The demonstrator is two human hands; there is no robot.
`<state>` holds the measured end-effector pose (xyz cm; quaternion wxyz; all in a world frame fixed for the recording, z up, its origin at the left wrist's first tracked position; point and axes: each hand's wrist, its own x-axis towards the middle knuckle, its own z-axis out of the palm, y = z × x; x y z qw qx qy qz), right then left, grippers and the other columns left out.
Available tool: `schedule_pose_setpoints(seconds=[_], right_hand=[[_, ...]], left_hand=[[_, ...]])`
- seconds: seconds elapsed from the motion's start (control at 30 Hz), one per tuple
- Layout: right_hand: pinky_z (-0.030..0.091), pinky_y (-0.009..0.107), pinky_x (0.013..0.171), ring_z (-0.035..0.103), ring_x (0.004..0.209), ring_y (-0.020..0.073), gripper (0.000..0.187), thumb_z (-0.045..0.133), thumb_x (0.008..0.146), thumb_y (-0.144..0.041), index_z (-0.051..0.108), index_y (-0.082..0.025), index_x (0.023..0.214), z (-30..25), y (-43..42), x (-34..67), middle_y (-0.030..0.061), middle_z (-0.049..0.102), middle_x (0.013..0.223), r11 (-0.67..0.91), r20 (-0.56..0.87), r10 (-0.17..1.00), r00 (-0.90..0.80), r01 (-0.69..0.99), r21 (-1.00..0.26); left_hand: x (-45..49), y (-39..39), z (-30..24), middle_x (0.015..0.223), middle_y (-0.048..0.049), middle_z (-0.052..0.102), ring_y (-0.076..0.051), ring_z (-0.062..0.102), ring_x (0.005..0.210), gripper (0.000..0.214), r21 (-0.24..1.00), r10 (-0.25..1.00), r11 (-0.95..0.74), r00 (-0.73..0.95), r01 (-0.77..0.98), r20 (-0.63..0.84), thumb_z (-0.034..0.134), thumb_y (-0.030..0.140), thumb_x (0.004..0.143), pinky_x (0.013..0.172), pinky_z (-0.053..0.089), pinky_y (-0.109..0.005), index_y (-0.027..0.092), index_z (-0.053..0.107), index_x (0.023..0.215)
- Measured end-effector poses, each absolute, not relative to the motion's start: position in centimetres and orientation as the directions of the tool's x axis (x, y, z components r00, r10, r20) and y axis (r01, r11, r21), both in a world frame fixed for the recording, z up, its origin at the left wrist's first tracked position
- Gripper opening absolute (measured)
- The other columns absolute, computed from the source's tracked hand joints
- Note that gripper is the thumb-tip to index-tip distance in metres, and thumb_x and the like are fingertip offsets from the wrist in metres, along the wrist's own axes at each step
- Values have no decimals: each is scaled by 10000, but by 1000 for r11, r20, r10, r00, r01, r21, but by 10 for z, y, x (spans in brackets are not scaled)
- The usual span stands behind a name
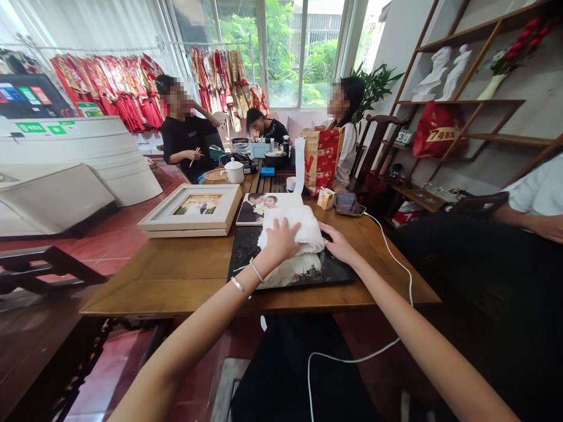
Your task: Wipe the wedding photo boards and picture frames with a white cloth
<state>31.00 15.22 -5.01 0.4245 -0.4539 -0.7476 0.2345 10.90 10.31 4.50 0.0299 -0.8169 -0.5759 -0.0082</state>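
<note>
A folded white towel (311, 225) lies on a dark photo panel (246, 255), which shows a pale dress and rests near the table's front edge. My left hand (281, 239) is spread flat on top of the towel, fingers apart. Stretched out at the towel's right edge, my right hand (339, 243) has its fingers along that side; whether it also presses on the panel I cannot tell. Just behind the towel is a photo print of a couple (250, 210), partly covered by it. To the left lies a white picture frame (189, 210) stacked on another.
On the wooden table (176, 272) also stand a white lidded cup (233, 171), a red and tan paper bag (323, 159), a small carton (326, 198) and a phone (348, 203). Its white cable (409, 272) runs off the right edge. Several people sit around.
</note>
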Motion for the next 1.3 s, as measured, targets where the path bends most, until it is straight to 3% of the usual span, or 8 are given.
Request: schedule_pose_setpoints(seconds=[0.27,0.47,0.67,0.77,0.97,1.13,1.3], right_hand=[[315,438,1109,466,1279,233,383,503,809,-251,651,-285,1161,-50,154,309,2,560,1337,436,391,900,-193,392,-810],[248,449,1142,435,1309,235,357,557,819,-384,673,-242,1126,-46,155,310,51,565,1331,373,329,926,-185,316,-872],[217,470,1148,345,1365,237,412,579,819,-440,638,-251,1180,-42,152,309,59,514,1375,342,301,936,-182,267,-901],[241,464,1142,328,1373,249,468,646,758,-445,637,-255,1185,-43,149,310,57,519,1371,404,358,911,-204,267,-875],[307,454,1111,450,1295,260,429,643,739,-399,659,-279,1151,-48,151,310,26,567,1328,420,378,906,-189,293,-859],[298,462,1114,449,1295,251,391,596,754,-310,665,-284,1138,-49,153,310,8,584,1310,436,390,899,-199,325,-839],[281,469,1124,434,1309,251,410,610,761,-311,647,-269,1168,-47,151,311,39,557,1339,450,392,892,-224,379,-809]], left_hand=[[114,59,39,1474,-131,283,-388,248,1333,639,-27,909,-415,415,910,34,587,277,813,954,386,-527,287,339,1401],[129,-4,38,1495,-194,249,-448,209,1351,799,-24,922,-388,388,921,-10,685,338,740,964,360,-574,237,299,1432],[142,-14,37,1499,-216,247,-469,217,1345,835,-49,942,-334,333,941,-26,661,483,752,925,372,-601,246,274,1452],[147,2,40,1475,-228,292,-475,269,1319,793,-49,958,-286,287,957,0,631,506,774,906,384,-597,226,307,1442],[146,50,47,1403,-233,388,-470,347,1257,640,-16,982,-179,180,984,61,590,434,820,876,400,-558,187,406,1381],[134,70,50,1417,-186,375,-424,330,1278,541,-6,974,-222,222,975,37,548,349,847,899,389,-557,227,419,1359],[121,29,46,1467,-170,311,-416,262,1330,624,6,950,-312,312,950,23,600,337,808,938,381,-568,243,378,1384]])
